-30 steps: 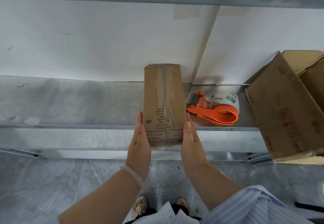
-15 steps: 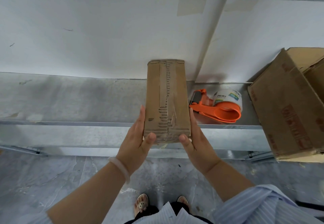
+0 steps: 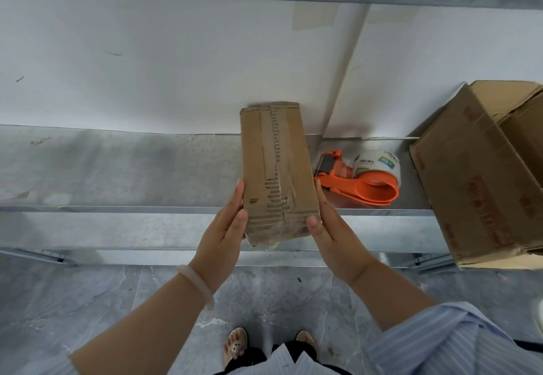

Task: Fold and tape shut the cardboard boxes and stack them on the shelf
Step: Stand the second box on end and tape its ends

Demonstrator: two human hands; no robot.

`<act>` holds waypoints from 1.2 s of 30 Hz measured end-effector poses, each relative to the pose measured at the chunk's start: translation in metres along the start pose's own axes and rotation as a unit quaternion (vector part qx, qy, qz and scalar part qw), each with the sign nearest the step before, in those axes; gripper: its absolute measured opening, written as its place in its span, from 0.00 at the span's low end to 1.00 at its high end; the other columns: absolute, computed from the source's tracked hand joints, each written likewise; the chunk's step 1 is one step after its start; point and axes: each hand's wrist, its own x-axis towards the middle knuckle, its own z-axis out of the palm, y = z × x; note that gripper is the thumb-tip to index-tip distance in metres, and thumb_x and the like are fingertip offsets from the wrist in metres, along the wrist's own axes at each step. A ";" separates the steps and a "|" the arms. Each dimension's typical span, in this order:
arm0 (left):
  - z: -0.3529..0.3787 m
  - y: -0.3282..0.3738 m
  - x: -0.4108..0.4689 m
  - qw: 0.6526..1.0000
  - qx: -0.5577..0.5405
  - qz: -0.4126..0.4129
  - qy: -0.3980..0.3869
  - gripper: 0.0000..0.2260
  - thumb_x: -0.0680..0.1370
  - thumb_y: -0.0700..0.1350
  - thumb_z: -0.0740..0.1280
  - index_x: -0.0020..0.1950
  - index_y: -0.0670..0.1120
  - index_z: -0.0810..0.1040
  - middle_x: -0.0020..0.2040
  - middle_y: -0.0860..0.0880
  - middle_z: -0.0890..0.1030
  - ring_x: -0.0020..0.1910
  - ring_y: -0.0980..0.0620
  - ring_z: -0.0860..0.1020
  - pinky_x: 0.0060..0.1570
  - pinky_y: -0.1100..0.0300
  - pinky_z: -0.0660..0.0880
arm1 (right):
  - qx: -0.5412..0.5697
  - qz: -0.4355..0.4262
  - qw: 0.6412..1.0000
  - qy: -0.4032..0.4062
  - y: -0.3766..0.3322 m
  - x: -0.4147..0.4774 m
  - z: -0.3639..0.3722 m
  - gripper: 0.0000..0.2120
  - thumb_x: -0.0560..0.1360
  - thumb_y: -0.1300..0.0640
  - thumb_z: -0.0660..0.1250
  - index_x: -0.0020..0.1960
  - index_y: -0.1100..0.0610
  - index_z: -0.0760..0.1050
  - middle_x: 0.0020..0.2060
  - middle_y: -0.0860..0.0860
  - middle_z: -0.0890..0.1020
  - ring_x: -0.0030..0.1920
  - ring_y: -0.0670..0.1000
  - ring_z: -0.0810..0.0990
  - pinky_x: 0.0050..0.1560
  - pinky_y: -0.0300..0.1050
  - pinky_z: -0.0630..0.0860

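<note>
While the taped box (image 3: pixel 277 166) is held over the shelf (image 3: pixel 117 169) edge | left hand (image 3: pixel 219 239) and right hand (image 3: pixel 335 236) fingers (image 3: pixel 238 197) clamp its near sides, thumbs on top | tape dispenser (image 3: pixel 364 179) just right of it

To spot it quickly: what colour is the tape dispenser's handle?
Orange; the tape dispenser shows best in the head view.

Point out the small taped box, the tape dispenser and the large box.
small taped box (image 3: pixel 279 175), head view, middle of its taped face
tape dispenser (image 3: pixel 357 191), head view, orange handle loop
large box (image 3: pixel 476 192), head view, printed side
</note>
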 end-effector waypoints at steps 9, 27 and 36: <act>0.044 0.020 0.005 0.988 -0.011 -0.026 0.152 0.23 0.80 0.46 0.65 0.73 0.55 0.63 0.59 0.59 0.78 0.53 0.69 0.77 0.46 0.75 0.74 | -0.010 0.075 0.982 0.174 -0.034 0.005 0.037 0.23 0.80 0.43 0.60 0.73 0.44 0.64 0.58 0.39 0.80 0.57 0.39 0.78 0.60 0.43 0.77; 0.004 0.023 0.009 0.943 0.323 0.074 0.000 0.45 0.69 0.69 0.60 0.79 0.55 0.45 0.73 0.50 0.67 0.63 0.55 0.72 0.57 0.64 0.72 | -0.112 0.027 0.993 0.002 -0.024 0.009 0.000 0.50 0.68 0.29 0.61 0.79 0.43 0.36 0.75 0.43 0.65 0.70 0.43 0.69 0.69 0.48 0.71; -0.015 0.002 0.011 0.936 0.327 0.131 -0.025 0.40 0.72 0.76 0.48 0.78 0.56 0.44 0.73 0.48 0.69 0.58 0.49 0.78 0.48 0.63 0.77 | -0.201 -0.025 0.979 -0.010 -0.007 0.014 -0.011 0.48 0.71 0.22 0.46 0.80 0.48 0.36 0.78 0.48 0.61 0.74 0.47 0.65 0.70 0.50 0.68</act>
